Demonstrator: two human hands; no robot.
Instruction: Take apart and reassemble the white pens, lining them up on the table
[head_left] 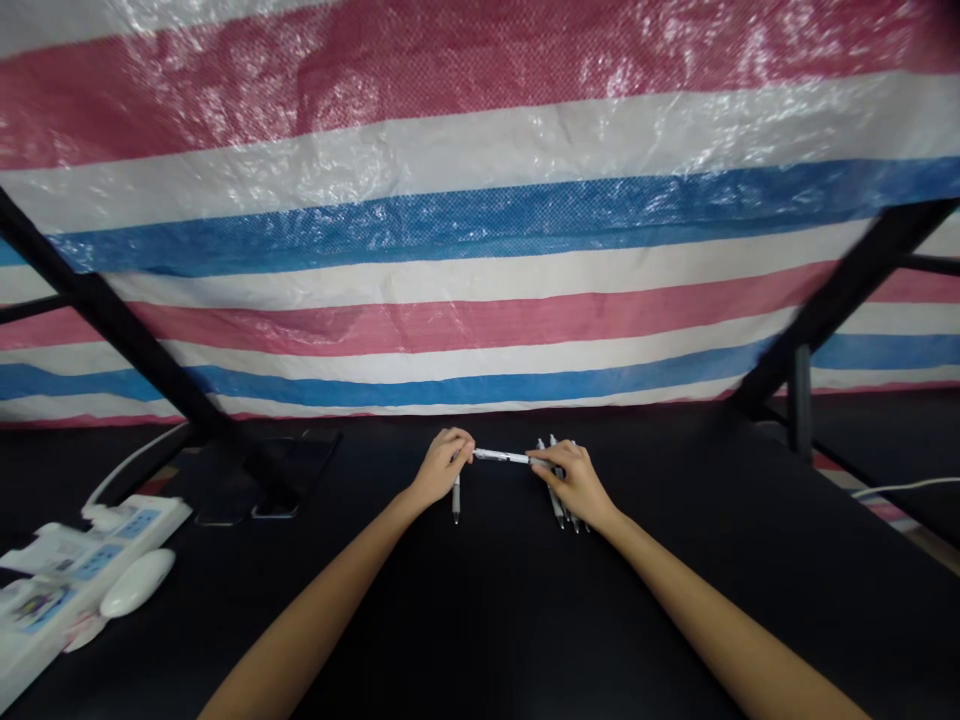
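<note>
A white pen (501, 456) with a grey grip is stretched level between my two hands, just above the black table. My left hand (444, 468) pinches its left end with thumb and fingers. At the other end, the fingers of my right hand (576, 482) close on the grey grip. Below my left hand lies another pen (456, 502), its tip toward me and its upper part hidden by the hand. Several similar pens (558, 508) lie side by side under my right hand, which covers their middles.
A white power strip (142, 530) with plugs stands at the left, with a white computer mouse (138, 583) beside it. Dark flat devices (276, 508) lie near the left black post (172, 370). Another post (825, 300) rises at right. Striped plastic sheeting (480, 230) hangs behind the table.
</note>
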